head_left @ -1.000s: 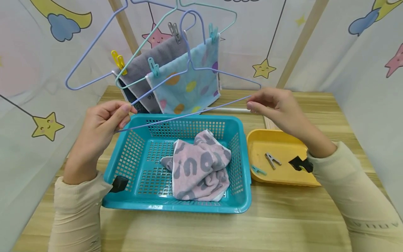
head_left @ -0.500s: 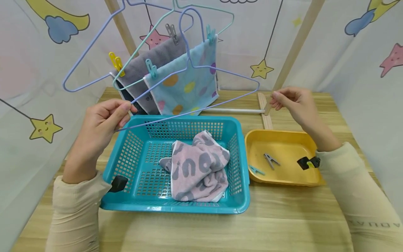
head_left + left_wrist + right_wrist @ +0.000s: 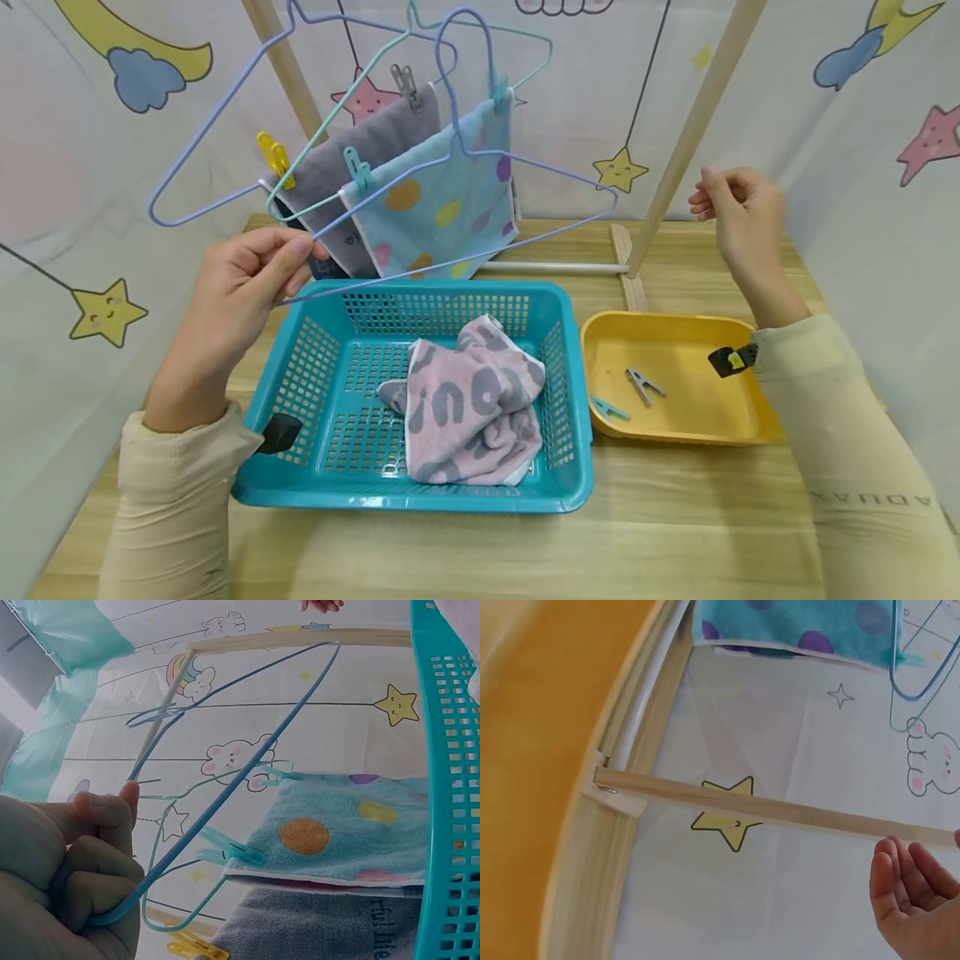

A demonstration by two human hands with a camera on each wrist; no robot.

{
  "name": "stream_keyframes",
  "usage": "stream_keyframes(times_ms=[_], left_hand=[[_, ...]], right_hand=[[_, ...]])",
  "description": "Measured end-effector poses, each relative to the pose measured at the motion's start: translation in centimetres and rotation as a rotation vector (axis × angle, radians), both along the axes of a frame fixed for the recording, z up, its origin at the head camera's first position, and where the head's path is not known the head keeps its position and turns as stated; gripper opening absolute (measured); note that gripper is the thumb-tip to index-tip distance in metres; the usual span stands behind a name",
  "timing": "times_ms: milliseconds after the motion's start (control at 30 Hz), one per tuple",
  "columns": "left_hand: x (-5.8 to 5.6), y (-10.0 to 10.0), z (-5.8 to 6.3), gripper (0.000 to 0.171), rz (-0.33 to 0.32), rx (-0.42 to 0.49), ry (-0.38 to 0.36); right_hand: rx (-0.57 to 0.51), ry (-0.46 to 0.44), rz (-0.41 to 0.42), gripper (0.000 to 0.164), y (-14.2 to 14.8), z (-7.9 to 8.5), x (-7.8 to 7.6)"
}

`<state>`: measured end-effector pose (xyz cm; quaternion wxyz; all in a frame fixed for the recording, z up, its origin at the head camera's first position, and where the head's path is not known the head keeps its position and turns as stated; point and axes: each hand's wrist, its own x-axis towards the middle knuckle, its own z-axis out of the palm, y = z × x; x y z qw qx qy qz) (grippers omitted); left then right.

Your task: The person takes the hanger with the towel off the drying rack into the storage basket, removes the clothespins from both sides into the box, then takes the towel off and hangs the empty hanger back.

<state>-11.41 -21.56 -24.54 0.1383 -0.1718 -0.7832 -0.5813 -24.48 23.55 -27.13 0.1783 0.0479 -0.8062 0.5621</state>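
Note:
By its left corner, my left hand [image 3: 243, 287] grips a blue-violet clothes hanger [image 3: 536, 162], and the hanger's hook points up. In the left wrist view, curled fingers [image 3: 97, 881] wrap the hanger's wire. My right hand [image 3: 746, 217] is raised at the right, apart from the hanger, its fingers loosely bent with nothing between them. In the right wrist view its fingertips [image 3: 891, 851] appear close to the wooden post. Below the hanger, a teal basket [image 3: 412, 502] contains a crumpled pink-and-grey towel [image 3: 465, 408].
Behind hang a dotted blue towel [image 3: 450, 196] and a grey towel [image 3: 360, 137], clipped to hangers with clothespins. A yellow tray [image 3: 682, 329] at right holds a grey clothespin [image 3: 643, 386] and a teal clothespin [image 3: 609, 408]. A wooden post [image 3: 693, 133] rises behind the tray.
My right hand has let go of the hanger's right end and moved right and upward. The left hand still holds the hanger in nearly the same place.

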Motion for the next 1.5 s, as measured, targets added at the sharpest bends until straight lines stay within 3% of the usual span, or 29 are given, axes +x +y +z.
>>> stream_keyframes(times_ms=[200, 467, 633, 767, 1067, 1300, 1500], left_hand=[[0.0, 0.3, 0.6, 0.024, 0.021, 0.001, 0.008], [0.2, 2.4, 3.1, 0.027, 0.143, -0.170, 0.015], [0.0, 3.7, 4.3, 0.028, 0.153, -0.196, 0.035], [-0.4, 4.3, 4.9, 0.026, 0.133, -0.184, 0.051], [-1.3, 6.1, 6.7, 0.024, 0.150, -0.208, 0.095], [-2.9, 7.5, 8.2, 0.021, 0.140, -0.161, 0.148], [-4.4, 8.7, 9.1, 0.024, 0.176, -0.152, 0.169]], right_hand=[[-0.023, 0.022, -0.014, 0.038, -0.5, 0.9, -1.7], [-0.368, 0.054, 0.102, 0.035, -1.2, 1.3, -4.9], [-0.451, 0.075, 0.106, 0.035, -1.9, 1.3, -6.3], [-0.472, 0.073, 0.092, 0.035, -2.2, 1.2, -7.1], [-0.482, 0.000, 0.158, 0.040, -2.1, 0.7, -7.8], [-0.515, 0.003, 0.191, 0.042, -2.1, 0.5, -8.1], [-0.518, -0.020, 0.195, 0.041, -2.6, 0.5, -8.2]])
